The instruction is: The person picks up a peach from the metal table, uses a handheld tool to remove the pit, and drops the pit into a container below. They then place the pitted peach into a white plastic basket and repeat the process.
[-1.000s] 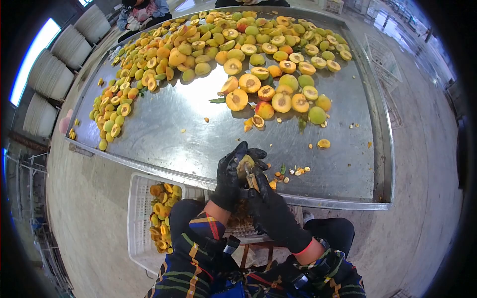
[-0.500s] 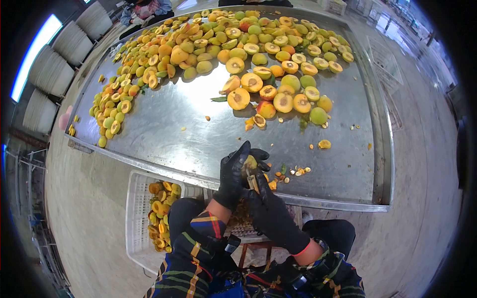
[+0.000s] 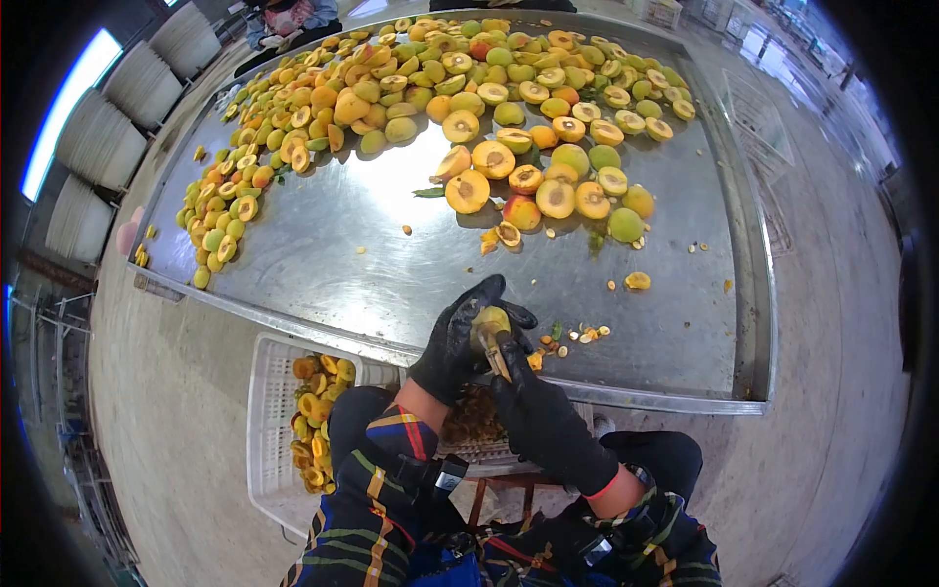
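Note:
My left hand [image 3: 452, 344], in a black glove, is closed around a yellow-green peach half [image 3: 491, 319] just over the table's near edge. The black-gloved right hand [image 3: 548, 426] grips a small pitting tool [image 3: 498, 361] with a tan handle. Its working end meets the peach, though the fingers partly hide the contact. Right of my hands, pit pieces and fruit scraps [image 3: 587, 335] lie on the metal table [image 3: 323, 264]. Further off sits a group of cut peach halves [image 3: 556, 199], their brown centres facing up.
A large heap of peaches [image 3: 362, 98] covers the far side of the table. Below the near edge, a white crate [image 3: 269, 421] holds pitted halves [image 3: 315, 421] at left, with another crate [image 3: 479, 450] between my knees. A person [image 3: 289, 20] sits across the table.
Both hands stay near the table edge and shift slightly. The peach half turns a little in my left hand, showing more of its side, while the tool remains against it.

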Tool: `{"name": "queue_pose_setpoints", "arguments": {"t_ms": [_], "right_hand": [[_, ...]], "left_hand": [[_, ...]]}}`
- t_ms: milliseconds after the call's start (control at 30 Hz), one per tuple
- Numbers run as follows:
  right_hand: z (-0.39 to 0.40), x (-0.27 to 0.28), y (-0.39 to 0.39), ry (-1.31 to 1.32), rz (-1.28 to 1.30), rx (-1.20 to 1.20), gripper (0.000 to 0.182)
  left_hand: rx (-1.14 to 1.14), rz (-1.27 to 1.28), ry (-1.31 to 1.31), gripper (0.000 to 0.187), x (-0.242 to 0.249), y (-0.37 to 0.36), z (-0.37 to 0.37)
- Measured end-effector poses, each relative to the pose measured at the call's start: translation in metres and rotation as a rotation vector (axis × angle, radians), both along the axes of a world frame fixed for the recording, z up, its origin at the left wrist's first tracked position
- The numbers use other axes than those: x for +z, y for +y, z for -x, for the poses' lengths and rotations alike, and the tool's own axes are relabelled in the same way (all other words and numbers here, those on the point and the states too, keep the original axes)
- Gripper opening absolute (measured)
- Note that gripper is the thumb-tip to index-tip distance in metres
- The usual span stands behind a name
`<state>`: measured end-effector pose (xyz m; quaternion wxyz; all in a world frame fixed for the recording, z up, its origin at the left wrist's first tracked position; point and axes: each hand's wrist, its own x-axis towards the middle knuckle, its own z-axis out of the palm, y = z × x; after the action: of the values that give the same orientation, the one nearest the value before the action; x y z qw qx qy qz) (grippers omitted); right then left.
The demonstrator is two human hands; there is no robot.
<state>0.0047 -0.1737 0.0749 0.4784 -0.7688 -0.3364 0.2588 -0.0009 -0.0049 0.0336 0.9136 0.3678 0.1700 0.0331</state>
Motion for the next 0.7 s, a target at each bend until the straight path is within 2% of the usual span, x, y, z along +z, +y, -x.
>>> {"name": "queue_pose_setpoints", "arguments": {"t_ms": [33, 67, 133, 167, 233, 267, 333, 367, 433, 467, 533, 600, 633, 700], "right_hand": [[-0.001, 0.000, 0.002, 0.182, -0.021, -0.035, 0.052], [-0.004, 0.001, 0.004, 0.180, -0.021, -0.036, 0.052], [-0.008, 0.000, 0.006, 0.201, -0.185, -0.067, 0.052], [-0.006, -0.002, 0.005, 0.201, -0.186, -0.067, 0.052], [-0.001, -0.008, 0.005, 0.144, -0.225, -0.057, 0.049], [-0.002, -0.007, 0.006, 0.145, -0.225, -0.058, 0.049], [-0.007, 0.000, 0.006, 0.731, -0.130, -0.105, 0.048], [-0.011, 0.009, 0.006, 0.731, -0.126, -0.105, 0.048], [-0.019, 0.028, 0.003, 1.096, -0.058, -0.157, 0.046], [-0.020, 0.023, -0.002, 1.097, -0.058, -0.160, 0.046], [-0.022, 0.009, -0.011, 0.781, -0.130, 0.037, 0.047], [-0.025, 0.019, -0.007, 0.876, -0.123, 0.013, 0.045], [-0.025, 0.023, -0.004, 0.972, -0.116, -0.012, 0.043], [-0.013, 0.005, -0.001, 0.866, -0.156, -0.054, 0.041]], "left_hand": [[-0.022, 0.061, 0.046, 0.051, -0.003, 0.002, -0.002], [-0.023, 0.061, 0.044, 0.051, 0.008, 0.000, -0.006], [-0.053, 0.127, 0.096, 0.054, 0.037, -0.008, -0.010], [-0.053, 0.126, 0.096, 0.054, 0.030, -0.008, -0.009], [-0.002, -0.220, -0.003, 0.056, 0.010, -0.005, -0.005], [0.040, -0.230, 0.047, 0.055, 0.015, -0.009, -0.007], [0.078, -0.217, 0.057, 0.054, 0.014, -0.014, -0.010], [0.120, -0.207, 0.063, 0.054, 0.014, -0.015, -0.011], [0.129, -0.243, 0.064, 0.053, 0.017, -0.016, -0.012], [0.137, -0.279, 0.068, 0.053, 0.018, -0.017, -0.012], [0.139, -0.324, 0.020, 0.052, 0.017, -0.017, -0.012], [0.144, -0.370, -0.029, 0.052, 0.015, -0.015, -0.012], [0.096, -0.282, 0.022, 0.052, 0.010, -0.010, -0.012], [0.046, -0.193, 0.070, 0.053, 0.010, -0.008, -0.011]]}}
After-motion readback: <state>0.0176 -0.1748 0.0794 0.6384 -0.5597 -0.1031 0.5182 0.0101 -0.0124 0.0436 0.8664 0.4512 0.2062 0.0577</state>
